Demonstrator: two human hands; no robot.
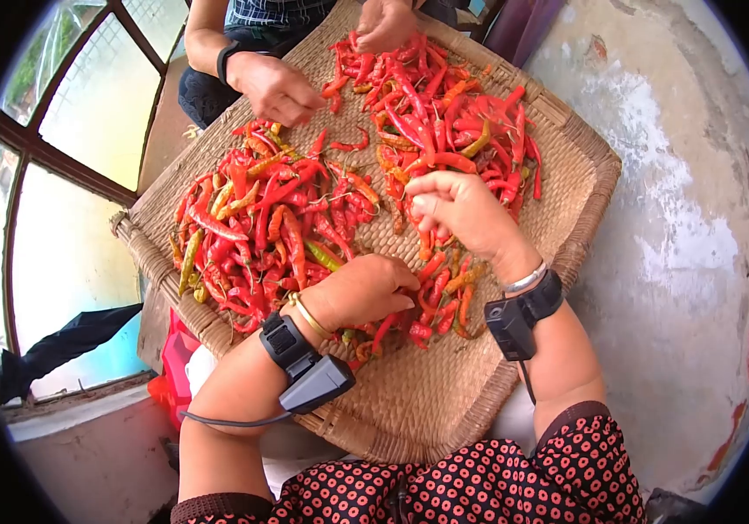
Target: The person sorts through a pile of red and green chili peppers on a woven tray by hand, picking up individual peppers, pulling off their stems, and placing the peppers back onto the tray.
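Fabric (479,480) printed with red dots on black lies nearest me, at 6 o'clock of the view. Just beyond it begins the woven tray (427,402), its near corner bare.

My left hand (366,288) rests palm down on the tray's near side, with a gold bangle (309,316) and a black wrist unit (305,367) behind it. Its grip is curled narrow into a loose fist; I cannot tell whether anything is inside. The small heap (440,301) of short, glossy red and orange chillies touches this hand at its 3 o'clock.

My right hand (457,210) sits at 1 o'clock from the left one, a silver bangle (525,279) on its wrist. Its grip is narrow, fingers bunched toward the thumb. Red pods show just under the fingertips at its 7 o'clock, but I cannot tell whether they are pinched.

The large pile (261,218) spreads at 10 o'clock from my left hand: long curved red chillies mixed with orange and yellow-green ones. The far pile (444,105) lies at 12 o'clock from my right hand.

At the tray's far edge another person's hand (274,87) touches the chillies at 11 o'clock, and their second hand (383,22) is at 12 o'clock. A window (69,227) stands at 9 o'clock and a plastered wall (680,218) at 3 o'clock.
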